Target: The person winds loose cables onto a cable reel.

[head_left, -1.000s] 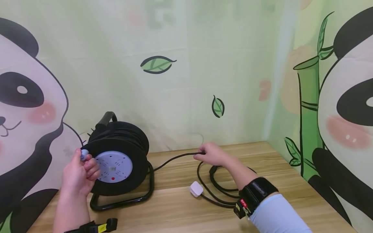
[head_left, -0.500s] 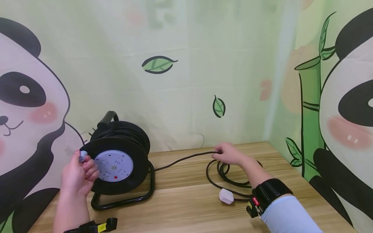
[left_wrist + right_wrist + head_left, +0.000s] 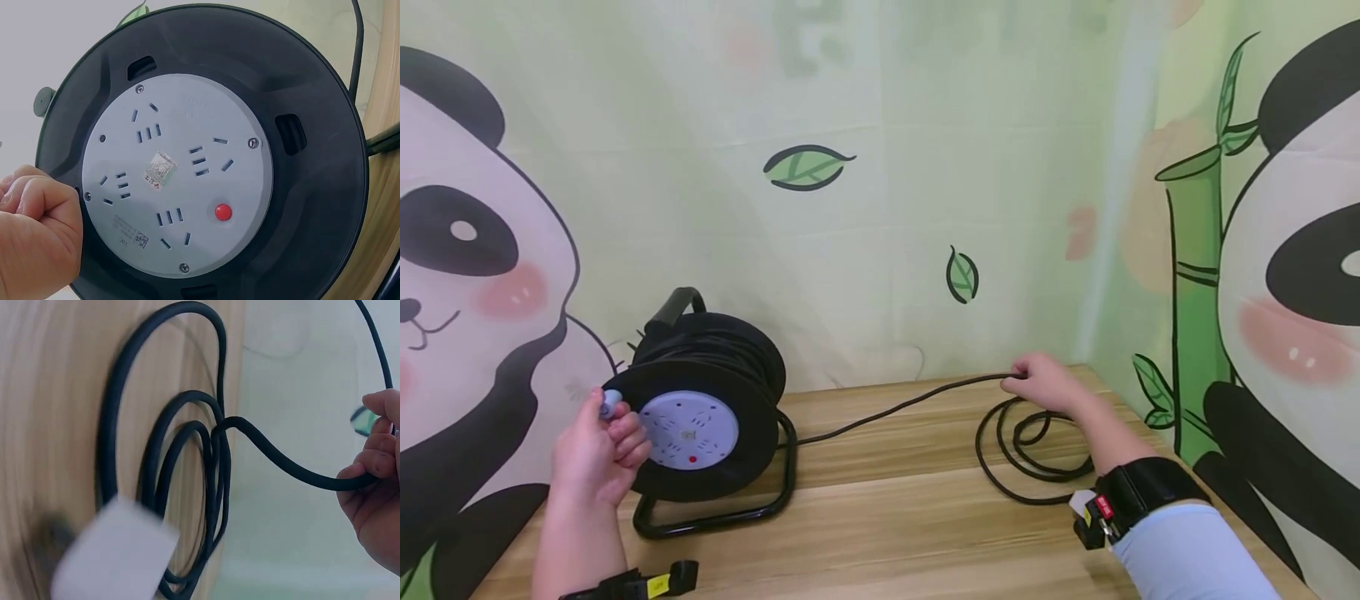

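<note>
A black cable reel (image 3: 758,429) with a pale grey-blue socket panel (image 3: 691,430) stands on the left of the table. My left hand (image 3: 601,454) grips the small blue-grey crank knob (image 3: 612,404) at the reel's left edge. In the left wrist view, curled fingers show beside the socket panel and its red button (image 3: 223,212). My right hand (image 3: 1051,387) pinches the black cable (image 3: 895,410), which runs raised from the reel. Loose cable coils (image 3: 106,444) lie below that hand. Close to the right wrist camera is a blurred white plug (image 3: 115,556), mostly hidden in the head view.
A wooden table (image 3: 880,533) carries everything. A printed green backdrop (image 3: 880,250) with pandas and leaves rises behind and at the sides. The reel has a black tube stand (image 3: 715,523) and a carrying handle (image 3: 673,308) on top.
My right hand has moved right along the table, holding the cable. The loose coils and white plug have shifted right too. My left hand stays on the crank knob, nearly in place.
</note>
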{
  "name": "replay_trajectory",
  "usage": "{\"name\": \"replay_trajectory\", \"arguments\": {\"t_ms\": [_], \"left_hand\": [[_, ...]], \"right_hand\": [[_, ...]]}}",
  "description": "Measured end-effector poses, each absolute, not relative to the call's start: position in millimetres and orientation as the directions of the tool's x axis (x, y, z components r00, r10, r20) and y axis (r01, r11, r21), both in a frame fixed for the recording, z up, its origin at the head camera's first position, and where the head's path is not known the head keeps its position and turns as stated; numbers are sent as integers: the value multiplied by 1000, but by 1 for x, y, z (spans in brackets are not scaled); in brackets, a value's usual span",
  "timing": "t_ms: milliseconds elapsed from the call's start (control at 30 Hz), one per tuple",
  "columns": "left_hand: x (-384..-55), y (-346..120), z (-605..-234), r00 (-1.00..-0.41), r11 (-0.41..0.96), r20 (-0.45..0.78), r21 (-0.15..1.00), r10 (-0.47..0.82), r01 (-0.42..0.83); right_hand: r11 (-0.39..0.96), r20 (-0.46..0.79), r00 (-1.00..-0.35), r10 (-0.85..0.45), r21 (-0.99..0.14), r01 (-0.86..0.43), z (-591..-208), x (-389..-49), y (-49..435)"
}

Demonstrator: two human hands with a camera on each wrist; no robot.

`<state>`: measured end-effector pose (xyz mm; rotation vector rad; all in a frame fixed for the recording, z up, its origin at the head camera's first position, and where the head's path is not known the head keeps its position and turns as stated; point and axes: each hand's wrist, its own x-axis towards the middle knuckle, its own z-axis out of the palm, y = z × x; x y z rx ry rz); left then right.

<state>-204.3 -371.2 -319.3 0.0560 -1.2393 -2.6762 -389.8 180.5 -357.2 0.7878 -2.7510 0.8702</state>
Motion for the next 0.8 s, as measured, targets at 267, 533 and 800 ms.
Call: {"name": "replay_trajectory", "arguments": {"t_ms": [267, 533, 800], "left_hand": [[-206, -373, -324, -983, -647, 12, 751, -184, 130], [-207, -374, -321, -980, -620, 9, 773, -198, 133], [-206, -376, -320, -980, -596, 22, 791, -197, 138]], "right_hand": [[755, 226, -907, -355, -502, -421, -351, -391, 201], [733, 243, -901, -359, -524, -433, -348, -390, 202], [717, 249, -883, -398, -517, -469, -343, -389, 201]]}}
